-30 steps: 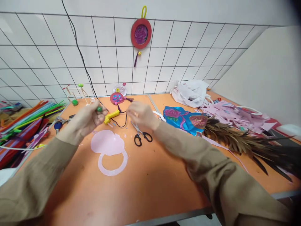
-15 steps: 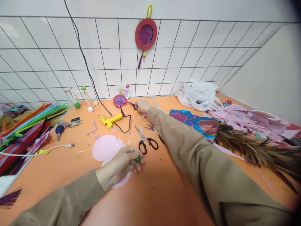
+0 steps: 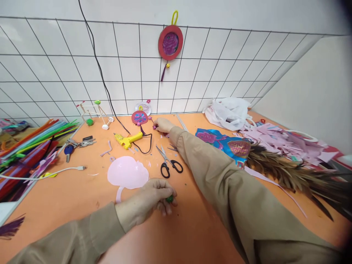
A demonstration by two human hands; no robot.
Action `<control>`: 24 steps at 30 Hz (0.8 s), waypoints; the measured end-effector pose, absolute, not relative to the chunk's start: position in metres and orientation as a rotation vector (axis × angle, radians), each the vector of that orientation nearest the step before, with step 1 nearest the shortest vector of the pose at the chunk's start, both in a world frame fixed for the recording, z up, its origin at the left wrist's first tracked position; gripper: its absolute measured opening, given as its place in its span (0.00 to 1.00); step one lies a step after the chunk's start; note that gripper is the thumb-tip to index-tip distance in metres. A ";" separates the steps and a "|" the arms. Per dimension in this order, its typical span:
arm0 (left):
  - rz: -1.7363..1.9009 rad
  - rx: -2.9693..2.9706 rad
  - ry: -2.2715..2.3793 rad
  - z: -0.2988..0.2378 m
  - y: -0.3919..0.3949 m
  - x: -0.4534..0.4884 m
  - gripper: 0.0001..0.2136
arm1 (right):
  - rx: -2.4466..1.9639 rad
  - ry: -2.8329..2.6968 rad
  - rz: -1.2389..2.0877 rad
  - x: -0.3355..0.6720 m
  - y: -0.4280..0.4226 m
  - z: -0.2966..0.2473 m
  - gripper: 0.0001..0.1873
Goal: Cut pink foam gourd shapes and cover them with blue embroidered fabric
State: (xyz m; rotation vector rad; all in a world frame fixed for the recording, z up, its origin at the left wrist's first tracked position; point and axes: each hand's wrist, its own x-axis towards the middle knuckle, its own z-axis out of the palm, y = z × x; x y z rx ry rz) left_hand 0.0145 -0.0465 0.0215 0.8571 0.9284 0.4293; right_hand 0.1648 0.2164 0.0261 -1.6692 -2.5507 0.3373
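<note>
My left hand (image 3: 150, 200) rests on the orange table (image 3: 68, 198) near the front, fingers closed round a small green ball (image 3: 169, 199). It partly covers a pink paper ring, just below a pink paper shape (image 3: 128, 173). My right hand (image 3: 162, 125) is stretched far across the table and pinches a small pink piece next to the purple tassel of a round red ornament (image 3: 140, 117). Black-handled scissors (image 3: 167, 161) lie open between my two arms.
A yellow glue gun (image 3: 128, 139) with a black cord lies mid-table. Pipe cleaners (image 3: 33, 143), keys (image 3: 75, 145) and a white cable sit left. Blue printed fabric (image 3: 222, 141), brown feathers (image 3: 288, 172), pink scraps and a white bag lie right. A red ornament (image 3: 170, 40) hangs on the grid wall.
My left hand came down from mid-air to the table front with the green ball. My right hand reached out to the far ornament and closed on a small piece there.
</note>
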 end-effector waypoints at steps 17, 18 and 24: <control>0.479 0.893 0.775 0.019 -0.060 0.017 0.24 | -1.461 -2.542 0.465 0.208 0.141 0.056 0.18; 0.478 0.900 0.777 0.019 -0.061 0.017 0.24 | -1.471 -2.493 0.458 0.217 0.139 0.063 0.20; 0.408 0.984 0.839 0.019 -0.061 0.020 0.22 | -1.662 -2.259 0.442 0.282 0.125 0.076 0.20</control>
